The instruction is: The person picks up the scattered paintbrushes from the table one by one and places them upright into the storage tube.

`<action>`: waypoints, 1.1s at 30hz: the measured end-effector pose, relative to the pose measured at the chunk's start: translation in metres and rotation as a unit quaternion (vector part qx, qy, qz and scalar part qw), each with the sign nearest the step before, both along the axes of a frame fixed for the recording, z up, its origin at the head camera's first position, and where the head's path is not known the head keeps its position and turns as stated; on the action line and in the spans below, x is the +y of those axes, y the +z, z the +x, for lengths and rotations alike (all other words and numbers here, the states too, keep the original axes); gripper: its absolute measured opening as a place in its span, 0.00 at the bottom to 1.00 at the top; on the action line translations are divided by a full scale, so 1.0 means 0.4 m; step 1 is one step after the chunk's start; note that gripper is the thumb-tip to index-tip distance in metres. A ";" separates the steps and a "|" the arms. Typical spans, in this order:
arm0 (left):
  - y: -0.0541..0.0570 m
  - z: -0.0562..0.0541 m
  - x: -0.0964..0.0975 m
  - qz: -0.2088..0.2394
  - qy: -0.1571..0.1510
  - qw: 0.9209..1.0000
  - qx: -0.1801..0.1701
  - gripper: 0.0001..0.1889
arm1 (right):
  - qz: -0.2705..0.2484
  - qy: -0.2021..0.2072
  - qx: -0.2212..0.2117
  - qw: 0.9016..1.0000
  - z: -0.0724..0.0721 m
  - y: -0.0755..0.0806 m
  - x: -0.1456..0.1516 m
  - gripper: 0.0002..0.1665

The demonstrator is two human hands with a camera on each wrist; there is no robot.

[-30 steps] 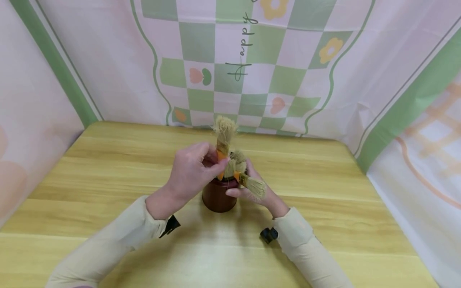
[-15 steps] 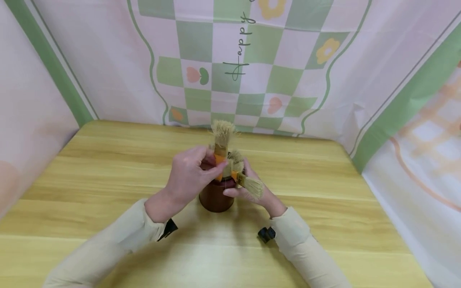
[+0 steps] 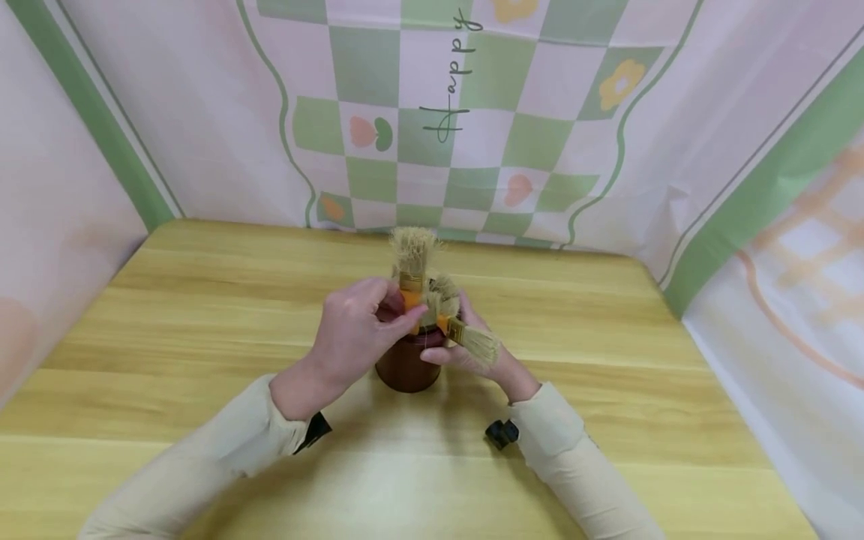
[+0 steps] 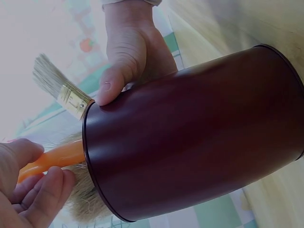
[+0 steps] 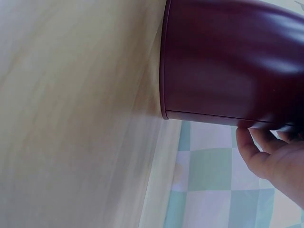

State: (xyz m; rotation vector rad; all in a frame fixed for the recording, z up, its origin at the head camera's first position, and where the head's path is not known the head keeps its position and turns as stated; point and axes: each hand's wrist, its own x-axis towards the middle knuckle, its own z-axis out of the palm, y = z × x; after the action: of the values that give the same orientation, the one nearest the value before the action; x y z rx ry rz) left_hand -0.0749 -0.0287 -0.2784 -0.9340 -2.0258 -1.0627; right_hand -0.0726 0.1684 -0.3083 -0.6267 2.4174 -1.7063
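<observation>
A dark reddish-brown cylindrical pot (image 3: 408, 369) stands upright on the wooden table. My left hand (image 3: 354, 322) pinches the orange handle of a paintbrush (image 3: 412, 270), bristles up; in the left wrist view that orange handle (image 4: 66, 154) runs in past the pot's rim. My right hand (image 3: 496, 364) grips the pot near the rim, thumb (image 4: 111, 88) on the near side and fingers (image 5: 256, 149) on the far side. A second paintbrush (image 3: 474, 341) leans out over the rim above the right thumb. More pale bristles (image 3: 443, 294) stick up from the pot, their handles hidden inside.
The light wooden table (image 3: 202, 300) extends around the pot on all sides. Behind it hangs a green-and-white checked cloth (image 3: 432, 135), with pale cloth walls left and right. Small black devices (image 3: 502, 433) sit at both wrists.
My left hand has lowered the paintbrush slightly toward the pot, and it stands a little more upright. The right hand keeps its grip on the pot. The head view has shifted a little.
</observation>
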 end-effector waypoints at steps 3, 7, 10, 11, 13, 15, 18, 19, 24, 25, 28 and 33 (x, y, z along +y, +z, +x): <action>0.003 0.004 0.006 -0.019 0.009 1.000 -0.018 0.13 | -0.004 0.001 0.000 1.000 0.013 0.013 -0.003 0.59; 0.007 0.010 0.014 -0.053 0.030 0.998 -0.035 0.13 | 0.018 0.009 0.045 0.999 0.023 0.021 -0.003 0.56; 0.008 0.015 0.020 -0.087 0.047 0.994 -0.057 0.13 | 0.036 0.012 0.089 0.995 0.022 0.018 0.001 0.55; 0.009 0.017 0.021 -0.097 0.050 0.992 -0.069 0.13 | 0.032 0.015 0.095 0.995 0.019 0.014 0.003 0.55; 0.013 0.023 0.020 -0.111 0.063 0.988 -0.091 0.14 | 0.023 0.015 0.085 0.996 0.008 0.000 0.009 0.56; 0.020 0.030 0.014 -0.113 0.080 0.985 -0.098 0.15 | 0.012 0.016 0.065 0.998 -0.012 -0.025 0.017 0.56; 0.029 0.039 -0.001 -0.094 0.111 0.986 -0.086 0.16 | 0.007 0.011 0.038 0.999 -0.035 -0.053 0.027 0.57; 0.031 0.040 -0.005 -0.088 0.119 0.986 -0.081 0.16 | 0.006 0.010 0.032 0.999 -0.041 -0.061 0.029 0.58; 0.028 0.038 -0.016 -0.084 0.126 0.984 -0.089 0.15 | -0.011 0.011 0.021 1.000 -0.048 -0.073 0.034 0.60; 0.026 0.037 -0.016 -0.087 0.124 0.984 -0.093 0.15 | -0.011 0.012 0.021 1.000 -0.048 -0.074 0.034 0.60; 0.020 0.035 -0.014 -0.087 0.121 0.983 -0.107 0.14 | -0.012 0.013 0.023 1.000 -0.046 -0.077 0.033 0.60; 0.018 0.028 -0.017 -0.046 0.128 0.982 -0.134 0.12 | -0.016 0.008 0.011 1.000 -0.044 -0.082 0.031 0.60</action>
State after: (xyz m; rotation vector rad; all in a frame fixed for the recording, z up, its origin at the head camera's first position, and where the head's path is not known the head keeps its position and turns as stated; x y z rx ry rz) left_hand -0.0637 -0.0355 -0.2711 -0.5763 -2.3588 -1.0029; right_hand -0.0902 0.1809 -0.3411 -0.6700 2.3969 -1.7437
